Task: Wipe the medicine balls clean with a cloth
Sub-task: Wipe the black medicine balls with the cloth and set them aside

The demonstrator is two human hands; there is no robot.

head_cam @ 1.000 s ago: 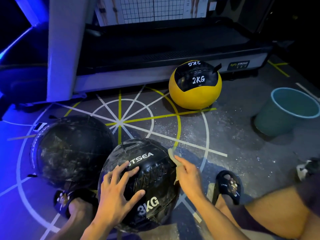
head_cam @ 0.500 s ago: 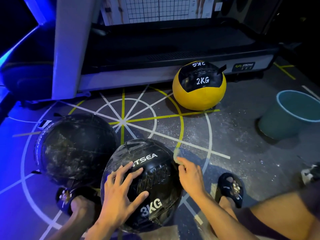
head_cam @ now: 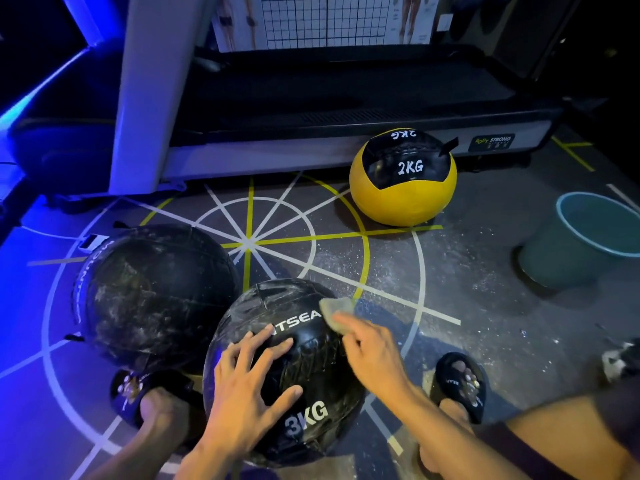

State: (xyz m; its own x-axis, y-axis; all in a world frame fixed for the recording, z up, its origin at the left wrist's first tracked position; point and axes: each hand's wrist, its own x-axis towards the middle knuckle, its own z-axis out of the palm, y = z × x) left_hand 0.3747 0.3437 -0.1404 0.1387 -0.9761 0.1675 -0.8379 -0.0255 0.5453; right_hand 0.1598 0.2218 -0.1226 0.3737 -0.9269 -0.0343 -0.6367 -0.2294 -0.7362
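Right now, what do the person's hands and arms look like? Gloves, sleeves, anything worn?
Both are bare: the left hand and right hand have no gloves, rings, or watch visible, and both forearms show no sleeves up to the frame edge. Nothing is strapped or marked on them. Lower down, the feet wear dark slippers with small decorative charms.

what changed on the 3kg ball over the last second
The right hand slid the cloth from the ball's right side up onto its top, near the lettering. The left hand stayed spread flat on the 3KG ball; the other balls and bucket stayed put.
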